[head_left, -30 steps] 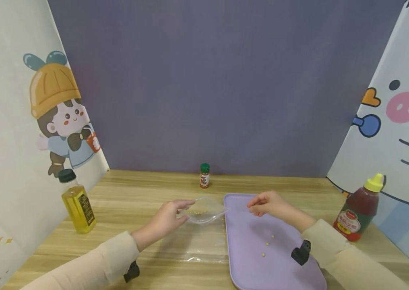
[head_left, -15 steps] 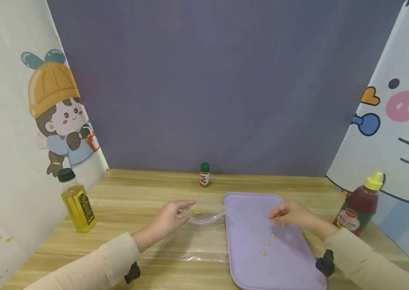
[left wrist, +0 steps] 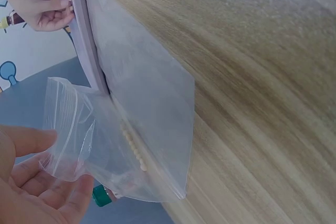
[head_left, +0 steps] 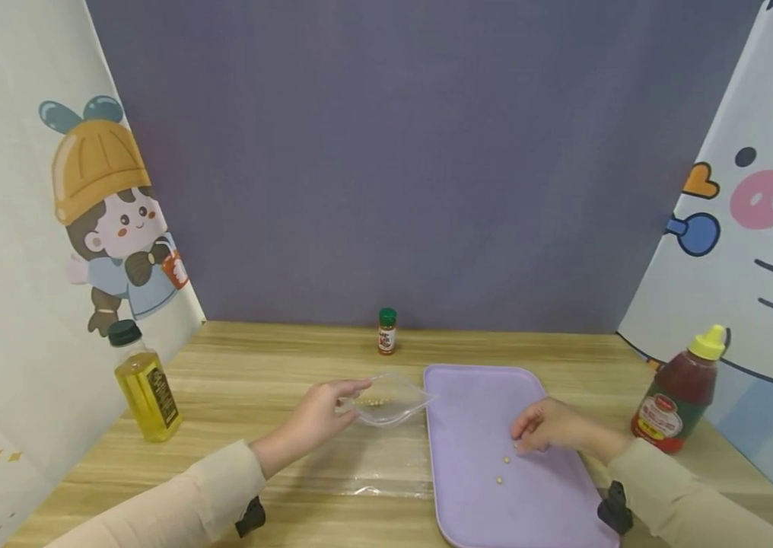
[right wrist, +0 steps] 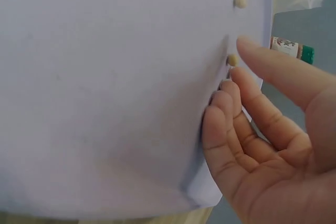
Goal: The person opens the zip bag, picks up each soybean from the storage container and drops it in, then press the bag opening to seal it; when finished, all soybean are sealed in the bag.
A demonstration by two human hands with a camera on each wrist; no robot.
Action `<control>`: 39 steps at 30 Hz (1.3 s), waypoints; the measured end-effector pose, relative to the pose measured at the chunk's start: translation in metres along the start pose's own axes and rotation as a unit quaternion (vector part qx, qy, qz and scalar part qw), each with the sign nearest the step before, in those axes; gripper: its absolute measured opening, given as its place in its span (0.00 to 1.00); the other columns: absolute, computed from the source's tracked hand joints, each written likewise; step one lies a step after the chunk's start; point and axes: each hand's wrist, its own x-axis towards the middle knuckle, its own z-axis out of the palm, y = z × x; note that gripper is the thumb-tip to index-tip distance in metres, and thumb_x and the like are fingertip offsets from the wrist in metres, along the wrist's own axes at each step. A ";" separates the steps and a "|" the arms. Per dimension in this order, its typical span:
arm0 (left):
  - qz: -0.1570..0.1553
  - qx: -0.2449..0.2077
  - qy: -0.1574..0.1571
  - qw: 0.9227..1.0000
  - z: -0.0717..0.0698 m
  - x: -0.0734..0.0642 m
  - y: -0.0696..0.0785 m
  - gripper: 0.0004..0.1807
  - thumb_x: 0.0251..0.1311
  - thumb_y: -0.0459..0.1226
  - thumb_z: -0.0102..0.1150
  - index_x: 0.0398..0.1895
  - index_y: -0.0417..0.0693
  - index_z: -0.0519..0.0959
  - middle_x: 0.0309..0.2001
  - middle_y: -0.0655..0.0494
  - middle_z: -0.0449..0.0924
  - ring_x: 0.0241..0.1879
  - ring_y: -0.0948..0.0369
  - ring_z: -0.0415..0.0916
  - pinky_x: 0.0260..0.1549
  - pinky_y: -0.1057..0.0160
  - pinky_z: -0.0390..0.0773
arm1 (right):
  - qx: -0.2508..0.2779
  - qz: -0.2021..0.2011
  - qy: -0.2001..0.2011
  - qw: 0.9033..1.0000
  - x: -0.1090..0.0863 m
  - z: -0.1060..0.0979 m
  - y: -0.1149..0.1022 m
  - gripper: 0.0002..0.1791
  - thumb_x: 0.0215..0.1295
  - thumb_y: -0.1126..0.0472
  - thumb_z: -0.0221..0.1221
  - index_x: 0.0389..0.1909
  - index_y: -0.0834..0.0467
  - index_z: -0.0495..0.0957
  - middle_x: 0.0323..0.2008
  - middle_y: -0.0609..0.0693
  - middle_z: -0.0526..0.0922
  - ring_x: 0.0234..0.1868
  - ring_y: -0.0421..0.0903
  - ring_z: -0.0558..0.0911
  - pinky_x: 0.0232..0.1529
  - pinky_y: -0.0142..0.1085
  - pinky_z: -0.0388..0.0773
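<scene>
My left hand (head_left: 321, 415) holds the rim of a clear zip bag (head_left: 396, 407) between thumb and fingers, its mouth spread apart. Several pale yellow beans (left wrist: 133, 148), which look like soybeans, lie inside the bag. On the lilac tray (head_left: 469, 502), my right hand (head_left: 551, 426) is low over the surface. Its thumb and index fingertip stand on either side of one bean (right wrist: 232, 60), with a gap between them. Two more beans lie nearer the front, one bean (head_left: 506, 460) close to the hand and another bean (head_left: 499, 480) beyond it.
An oil bottle (head_left: 148, 384) with a dark cap stands at the left. A small green-capped spice jar (head_left: 386, 332) is at the back. At the right stands a red sauce bottle (head_left: 677, 396) with a yellow nozzle. A dark backdrop (head_left: 393, 167) rises behind the wooden table (head_left: 277, 358).
My right hand has moved away from the bag, rightward and toward the front, down to the farthest bean on the tray. The left hand and bag have stayed in place.
</scene>
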 end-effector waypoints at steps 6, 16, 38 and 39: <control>0.006 0.003 0.000 1.000 0.000 0.000 -0.002 0.25 0.54 0.25 0.63 0.59 0.39 0.76 0.57 0.42 0.79 0.52 0.47 0.79 0.49 0.51 0.83 | -0.003 -0.008 0.012 1.000 0.001 0.004 -0.003 0.11 0.48 0.65 0.71 0.30 0.65 0.82 0.20 0.45 0.79 0.21 0.40 0.73 0.21 0.28 0.72; 0.010 0.005 0.001 1.000 -0.001 0.001 -0.004 0.26 0.54 0.26 0.63 0.59 0.39 0.76 0.57 0.43 0.79 0.51 0.48 0.80 0.49 0.51 0.83 | -0.020 -0.039 0.030 0.999 0.002 0.005 -0.006 0.08 0.46 0.69 0.71 0.26 0.67 0.82 0.19 0.47 0.80 0.18 0.38 0.72 0.17 0.28 0.72; 0.006 0.001 -0.006 1.000 -0.003 0.002 -0.004 0.25 0.56 0.27 0.62 0.59 0.41 0.76 0.59 0.43 0.78 0.53 0.48 0.79 0.51 0.51 0.82 | 0.065 -0.048 0.045 0.996 0.023 -0.007 -0.048 0.17 0.61 0.63 0.64 0.44 0.73 0.80 0.33 0.53 0.87 0.31 0.43 0.83 0.35 0.37 0.85; 0.005 0.001 -0.007 1.000 -0.003 0.002 -0.003 0.25 0.56 0.28 0.62 0.60 0.41 0.76 0.59 0.43 0.78 0.53 0.48 0.79 0.51 0.51 0.82 | 0.067 -0.056 0.051 0.995 0.025 -0.006 -0.051 0.17 0.61 0.63 0.64 0.45 0.73 0.79 0.34 0.54 0.87 0.32 0.43 0.83 0.36 0.37 0.85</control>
